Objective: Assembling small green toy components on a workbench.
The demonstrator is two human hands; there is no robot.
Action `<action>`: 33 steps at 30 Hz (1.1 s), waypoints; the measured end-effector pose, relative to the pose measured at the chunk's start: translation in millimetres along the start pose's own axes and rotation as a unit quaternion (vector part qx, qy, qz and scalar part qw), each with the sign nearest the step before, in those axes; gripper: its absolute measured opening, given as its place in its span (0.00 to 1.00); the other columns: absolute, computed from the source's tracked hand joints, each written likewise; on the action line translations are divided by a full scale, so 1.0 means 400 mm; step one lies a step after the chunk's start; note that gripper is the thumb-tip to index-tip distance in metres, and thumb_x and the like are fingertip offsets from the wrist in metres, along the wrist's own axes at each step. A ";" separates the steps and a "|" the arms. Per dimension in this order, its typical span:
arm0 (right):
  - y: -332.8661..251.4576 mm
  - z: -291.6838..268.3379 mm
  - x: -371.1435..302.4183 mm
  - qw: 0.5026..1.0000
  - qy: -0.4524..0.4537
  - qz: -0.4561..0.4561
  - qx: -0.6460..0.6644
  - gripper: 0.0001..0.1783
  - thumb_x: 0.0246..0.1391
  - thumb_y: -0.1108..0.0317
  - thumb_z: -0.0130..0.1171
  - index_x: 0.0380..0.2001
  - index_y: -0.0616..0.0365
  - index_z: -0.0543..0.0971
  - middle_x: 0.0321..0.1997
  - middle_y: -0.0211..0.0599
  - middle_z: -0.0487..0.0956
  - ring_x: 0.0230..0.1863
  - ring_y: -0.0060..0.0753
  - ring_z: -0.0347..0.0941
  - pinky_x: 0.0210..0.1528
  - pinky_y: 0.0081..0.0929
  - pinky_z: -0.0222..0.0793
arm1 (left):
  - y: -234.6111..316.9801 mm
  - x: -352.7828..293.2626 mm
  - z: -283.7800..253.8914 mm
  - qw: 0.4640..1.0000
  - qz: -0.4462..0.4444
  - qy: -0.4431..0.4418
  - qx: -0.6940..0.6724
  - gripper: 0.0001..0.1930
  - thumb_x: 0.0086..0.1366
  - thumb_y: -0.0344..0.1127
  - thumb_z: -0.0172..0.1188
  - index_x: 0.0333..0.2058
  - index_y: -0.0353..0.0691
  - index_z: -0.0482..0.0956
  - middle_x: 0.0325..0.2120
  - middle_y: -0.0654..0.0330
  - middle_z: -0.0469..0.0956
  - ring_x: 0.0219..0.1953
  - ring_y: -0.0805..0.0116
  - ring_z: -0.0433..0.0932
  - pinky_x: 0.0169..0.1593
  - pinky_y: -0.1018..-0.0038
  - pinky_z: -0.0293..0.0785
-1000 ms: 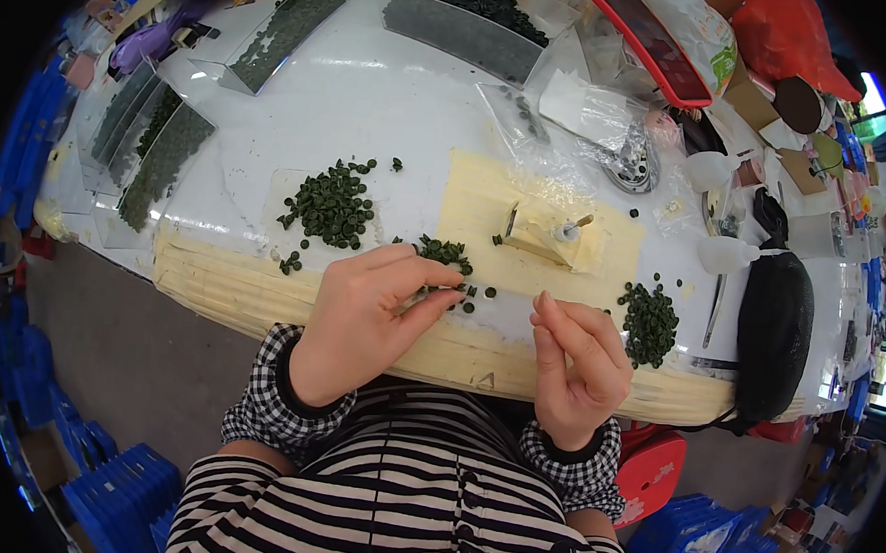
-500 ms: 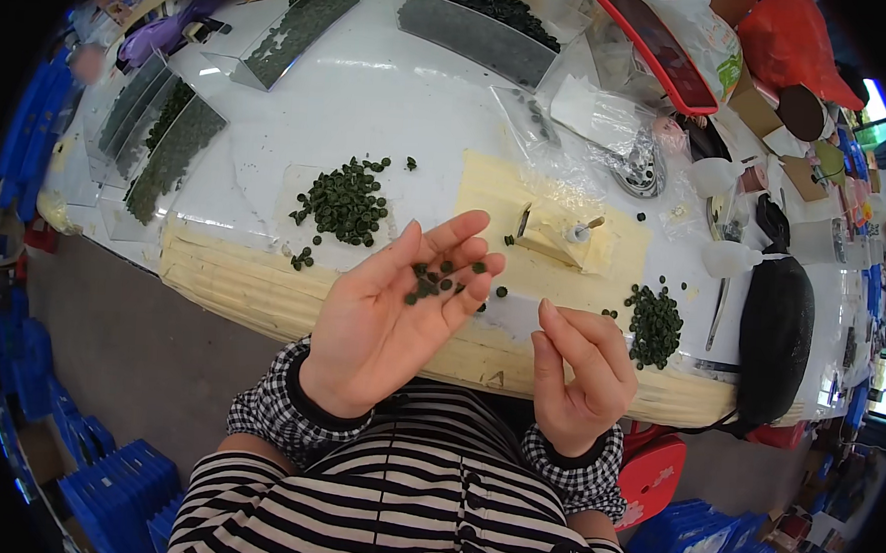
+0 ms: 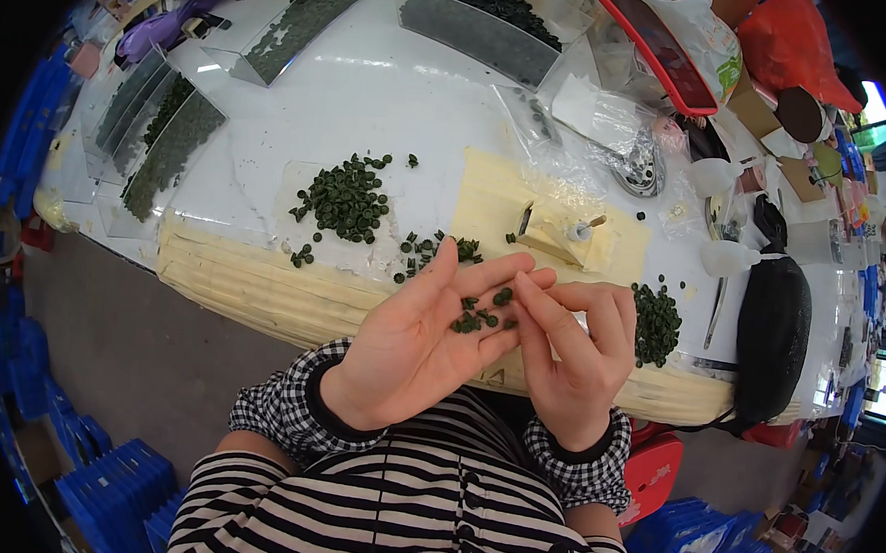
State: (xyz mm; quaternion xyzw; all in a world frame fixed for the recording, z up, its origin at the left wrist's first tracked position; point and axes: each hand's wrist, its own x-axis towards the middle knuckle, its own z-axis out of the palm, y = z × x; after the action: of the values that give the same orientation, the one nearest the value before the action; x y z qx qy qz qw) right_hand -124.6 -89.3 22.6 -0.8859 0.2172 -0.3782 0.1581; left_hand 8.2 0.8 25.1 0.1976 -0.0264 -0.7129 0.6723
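Observation:
My left hand (image 3: 410,335) is palm up with its fingers slightly curled, and several small dark green discs (image 3: 475,319) lie on the fingers. From the right, my right hand (image 3: 581,354) meets its fingertips. The right thumb and index finger are pinched together at one green disc (image 3: 503,297), partly covering it. Just beyond my left hand is a loose group of the same discs (image 3: 434,251) on the table. A larger pile of discs (image 3: 342,201) lies farther left, and another pile (image 3: 657,323) sits beside my right hand.
Ahead stands a cream-coloured block fixture (image 3: 555,237) on yellow paper (image 3: 478,188). Clear trays of green pieces (image 3: 476,36) stand along the back and left. A red-cased phone (image 3: 660,53), plastic bags, tweezers (image 3: 717,313) and a black pouch (image 3: 773,334) are at the right.
My left hand has shifted right and slightly nearer to me, uncovering the discs on the table behind it. My right hand has moved left, bringing its pinched fingertips to the left hand's fingers.

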 end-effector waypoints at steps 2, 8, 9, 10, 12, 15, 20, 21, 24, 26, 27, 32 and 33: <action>0.003 -0.001 0.002 0.999 -0.020 -0.019 -0.018 0.19 0.35 0.79 0.66 0.36 0.55 0.82 0.29 0.29 0.75 0.31 0.34 0.68 0.31 0.27 0.66 | -0.001 -0.001 0.003 1.000 -0.004 0.006 0.016 0.35 0.72 0.55 0.25 0.62 0.27 0.52 0.60 0.46 0.59 0.62 0.61 0.59 0.66 0.65 0.54; 0.004 -0.010 0.009 1.000 0.013 0.000 0.011 0.16 0.34 0.79 0.67 0.32 0.55 0.82 0.28 0.29 0.74 0.30 0.33 0.67 0.30 0.27 0.64 | -0.002 0.002 -0.015 0.998 -0.005 -0.010 0.056 0.23 0.73 0.42 0.38 0.59 0.31 0.61 0.52 0.56 0.68 0.53 0.71 0.68 0.58 0.72 0.66; 0.002 -0.014 0.010 1.000 0.020 0.004 0.004 0.15 0.34 0.78 0.67 0.32 0.55 0.82 0.28 0.29 0.74 0.30 0.34 0.67 0.30 0.27 0.64 | -0.002 0.002 -0.014 0.997 0.001 -0.004 0.080 0.20 0.73 0.38 0.43 0.58 0.32 0.63 0.50 0.57 0.70 0.51 0.73 0.70 0.56 0.74 0.68; -0.001 -0.019 0.008 1.000 0.027 0.007 -0.002 0.15 0.34 0.78 0.67 0.31 0.55 0.82 0.27 0.30 0.74 0.30 0.34 0.67 0.30 0.27 0.64 | -0.006 0.002 -0.015 0.995 0.015 0.008 0.098 0.18 0.71 0.35 0.46 0.56 0.33 0.66 0.47 0.58 0.72 0.49 0.74 0.71 0.54 0.77 0.70; -0.007 -0.025 0.008 0.999 0.036 0.007 -0.007 0.14 0.34 0.77 0.68 0.31 0.56 0.82 0.27 0.30 0.74 0.29 0.34 0.67 0.30 0.27 0.64 | -0.017 0.001 -0.023 0.990 0.044 0.030 0.134 0.15 0.68 0.30 0.52 0.52 0.35 0.72 0.41 0.61 0.75 0.43 0.77 0.74 0.48 0.81 0.72; -0.018 -0.020 0.007 0.999 0.045 -0.003 -0.002 0.13 0.35 0.77 0.68 0.30 0.57 0.82 0.26 0.31 0.73 0.28 0.34 0.67 0.29 0.28 0.64 | -0.023 0.002 -0.046 0.987 0.066 0.019 0.149 0.12 0.65 0.28 0.56 0.47 0.35 0.77 0.33 0.64 0.77 0.35 0.81 0.73 0.39 0.85 0.70; -0.016 -0.011 0.005 0.999 0.050 -0.011 -0.004 0.09 0.37 0.78 0.65 0.27 0.59 0.80 0.25 0.33 0.72 0.27 0.36 0.67 0.28 0.28 0.63 | -0.035 0.004 -0.025 0.941 0.158 0.078 0.290 0.09 0.64 0.27 0.57 0.42 0.35 0.79 0.25 0.70 0.72 0.25 0.85 0.62 0.28 0.86 0.58; -0.016 -0.010 0.005 0.999 0.048 -0.010 0.000 0.08 0.38 0.78 0.65 0.26 0.59 0.79 0.26 0.33 0.72 0.27 0.37 0.67 0.28 0.28 0.63 | -0.038 0.006 -0.021 0.923 0.182 0.090 0.326 0.08 0.64 0.27 0.57 0.42 0.35 0.80 0.23 0.71 0.71 0.23 0.85 0.60 0.26 0.85 0.56; -0.014 -0.008 0.003 0.999 0.040 0.001 0.024 0.07 0.39 0.78 0.62 0.25 0.59 0.76 0.26 0.36 0.71 0.27 0.38 0.66 0.28 0.29 0.62 | -0.034 0.009 -0.039 0.876 0.237 0.055 0.417 0.08 0.62 0.26 0.59 0.40 0.34 0.80 0.19 0.75 0.65 0.22 0.87 0.56 0.26 0.87 0.54; -0.009 -0.009 0.000 0.998 0.032 0.022 0.058 0.06 0.40 0.77 0.61 0.26 0.59 0.75 0.27 0.37 0.71 0.28 0.39 0.66 0.29 0.30 0.62 | -0.022 0.002 -0.030 0.865 0.215 0.055 0.449 0.08 0.61 0.25 0.60 0.40 0.34 0.81 0.17 0.77 0.62 0.20 0.88 0.54 0.26 0.87 0.53; -0.008 -0.012 0.001 0.998 0.026 0.022 0.058 0.06 0.40 0.77 0.60 0.26 0.59 0.75 0.27 0.37 0.71 0.28 0.39 0.65 0.29 0.30 0.62 | -0.018 -0.002 -0.028 0.859 0.203 0.056 0.466 0.09 0.60 0.24 0.61 0.40 0.34 0.81 0.16 0.78 0.60 0.20 0.88 0.53 0.25 0.88 0.53; -0.002 -0.028 0.009 0.998 -0.017 0.009 0.059 0.06 0.41 0.77 0.60 0.26 0.60 0.75 0.28 0.38 0.71 0.28 0.39 0.65 0.30 0.30 0.62 | -0.008 0.003 -0.037 0.842 0.215 0.035 0.493 0.10 0.57 0.22 0.63 0.39 0.33 0.82 0.15 0.78 0.58 0.18 0.89 0.51 0.26 0.89 0.55; -0.001 -0.030 0.011 0.998 -0.023 0.003 0.054 0.06 0.41 0.77 0.60 0.26 0.59 0.75 0.28 0.38 0.71 0.28 0.39 0.65 0.30 0.30 0.62 | -0.006 0.003 -0.036 0.837 0.219 0.036 0.501 0.10 0.57 0.22 0.63 0.39 0.33 0.82 0.15 0.77 0.58 0.18 0.89 0.51 0.26 0.89 0.56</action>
State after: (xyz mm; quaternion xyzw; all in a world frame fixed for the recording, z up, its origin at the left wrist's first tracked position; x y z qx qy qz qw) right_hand -130.6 -92.5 33.6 -0.8840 0.1954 -0.3685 0.2112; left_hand 10.3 3.4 10.8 0.5216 -0.3984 -0.4290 0.6206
